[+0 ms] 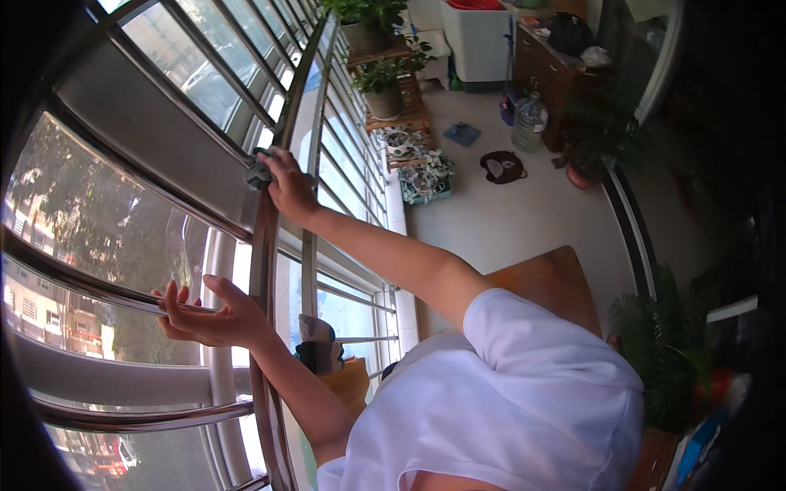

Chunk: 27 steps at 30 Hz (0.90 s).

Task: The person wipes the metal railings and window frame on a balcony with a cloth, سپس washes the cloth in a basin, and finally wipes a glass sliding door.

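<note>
My right hand (290,187), at the upper left, holds a crumpled grey-green cloth (258,170) against the window frame and rail, where a shiny bar meets it. Lower down, the fingers of my left hand (212,312) hook loosely around a curved metal window bar (116,288), with the thumb raised off it. A long brown metal rail (264,258) runs between the bars and the pale inner frame. Both my forearms reach across it. Part of the cloth is hidden by my right fingers.
Striped and dark fabric (322,347) hangs over the rail near my left forearm. Behind me stands a wooden board or tabletop (546,276). Potted plants (385,101) line a wooden rack. A large plastic bottle (529,126), a blue cloth (462,134) and a brown bear-shaped mat (503,167) are on the floor.
</note>
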Motion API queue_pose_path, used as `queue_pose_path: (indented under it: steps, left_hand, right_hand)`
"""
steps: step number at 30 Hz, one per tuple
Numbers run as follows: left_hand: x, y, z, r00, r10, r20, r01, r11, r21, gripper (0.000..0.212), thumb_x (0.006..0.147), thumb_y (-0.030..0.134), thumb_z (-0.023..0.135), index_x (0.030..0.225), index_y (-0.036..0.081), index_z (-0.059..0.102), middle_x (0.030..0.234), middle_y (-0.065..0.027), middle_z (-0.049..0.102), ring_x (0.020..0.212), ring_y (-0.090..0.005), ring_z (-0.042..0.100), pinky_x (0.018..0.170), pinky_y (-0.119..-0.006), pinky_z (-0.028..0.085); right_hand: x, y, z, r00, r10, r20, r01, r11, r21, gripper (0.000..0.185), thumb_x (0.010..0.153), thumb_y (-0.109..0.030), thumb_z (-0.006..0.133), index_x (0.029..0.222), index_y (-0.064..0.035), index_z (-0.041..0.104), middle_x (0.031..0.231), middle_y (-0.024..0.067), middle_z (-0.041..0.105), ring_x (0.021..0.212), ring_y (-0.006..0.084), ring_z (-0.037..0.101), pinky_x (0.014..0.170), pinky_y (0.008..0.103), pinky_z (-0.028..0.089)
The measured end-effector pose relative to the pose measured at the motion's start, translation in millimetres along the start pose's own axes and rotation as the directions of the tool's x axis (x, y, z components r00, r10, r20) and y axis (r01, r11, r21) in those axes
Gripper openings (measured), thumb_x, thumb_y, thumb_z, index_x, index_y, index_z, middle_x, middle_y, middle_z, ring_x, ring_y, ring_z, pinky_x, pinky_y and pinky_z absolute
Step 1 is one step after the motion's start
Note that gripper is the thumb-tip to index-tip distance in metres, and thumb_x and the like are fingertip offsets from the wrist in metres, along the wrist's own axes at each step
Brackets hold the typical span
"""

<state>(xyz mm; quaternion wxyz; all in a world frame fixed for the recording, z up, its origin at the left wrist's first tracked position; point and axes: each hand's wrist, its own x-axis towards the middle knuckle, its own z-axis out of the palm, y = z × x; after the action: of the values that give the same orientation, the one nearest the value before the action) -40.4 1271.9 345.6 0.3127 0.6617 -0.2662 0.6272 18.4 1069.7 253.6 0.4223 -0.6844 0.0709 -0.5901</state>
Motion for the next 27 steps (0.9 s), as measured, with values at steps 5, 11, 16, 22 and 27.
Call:
queue_pose_path:
  steps: [5, 11, 16, 22, 27]
  left_hand:
    - [1.1, 3.5, 1.2, 1.0, 0.0, -0.008, 0.0, 1.0, -0.003, 0.024, 0.088, 0.018, 0.061, 0.109, 0.009, 0.063, 0.117, -0.0176, 0.047, 0.084, -0.0188, 0.06, 0.063, -0.031, 0.051]
    - [1.3, 3.1, -8.5, 0.999, 0.027, 0.033, -0.026, 0.998, -0.049, 0.021, 0.089, 0.019, 0.06, 0.107, 0.009, 0.064, 0.122, -0.0185, 0.048, 0.107, -0.026, 0.051, 0.066, -0.033, 0.05]
    - [-6.0, -0.1, -5.6, 0.997, -0.062, 0.038, 0.068, 0.985, -0.156, 0.025, 0.092, 0.027, 0.06, 0.109, 0.009, 0.064, 0.131, -0.0221, 0.041, 0.121, -0.0318, 0.041, 0.082, -0.041, 0.047]
    - [-37.0, 50.9, -6.2, 0.99, 0.138, -0.012, -0.139, 0.99, -0.035, 0.021, 0.091, 0.024, 0.061, 0.104, 0.008, 0.062, 0.14, -0.0233, 0.028, 0.133, -0.0394, 0.032, 0.103, -0.053, 0.038]
    - [-26.9, 73.7, 45.8, 0.965, 0.079, 0.249, -0.031, 0.981, -0.192, 0.035, 0.087, 0.017, 0.062, 0.12, 0.005, 0.058, 0.139, -0.0258, 0.03, 0.132, -0.0427, 0.033, 0.103, -0.053, 0.038]
  right_hand:
    - [-44.7, -44.5, -5.5, 1.0, -0.003, 0.019, 0.002, 0.999, 0.042, 0.06, 0.075, 0.013, 0.052, 0.132, -0.0054, 0.052, 0.137, 0.0245, 0.038, 0.125, 0.0452, 0.045, 0.106, 0.046, 0.039]
    - [-61.0, -59.6, -1.1, 0.998, -0.062, -0.003, 0.062, 0.994, 0.088, 0.061, 0.074, 0.013, 0.052, 0.13, -0.0082, 0.057, 0.132, 0.0193, 0.04, 0.122, 0.0386, 0.046, 0.105, 0.0418, 0.038]
    - [-37.1, -39.0, -4.8, 1.0, 0.002, 0.01, -0.003, 0.992, 0.127, 0.052, 0.075, 0.01, 0.053, 0.123, -0.0071, 0.059, 0.129, 0.0198, 0.042, 0.122, 0.0404, 0.045, 0.105, 0.0431, 0.038]
    - [-4.7, 18.6, 10.7, 0.989, -0.018, -0.144, 0.024, 0.999, 0.043, 0.044, 0.079, 0.005, 0.053, 0.12, -0.0096, 0.056, 0.122, 0.019, 0.044, 0.117, 0.0407, 0.044, 0.103, 0.0459, 0.036]
    - [19.7, 92.7, 28.5, 0.97, -0.025, -0.24, 0.022, 1.0, -0.014, 0.051, 0.079, 0.008, 0.052, 0.127, -0.01, 0.052, 0.119, 0.0178, 0.043, 0.116, 0.0376, 0.044, 0.101, 0.0439, 0.036]
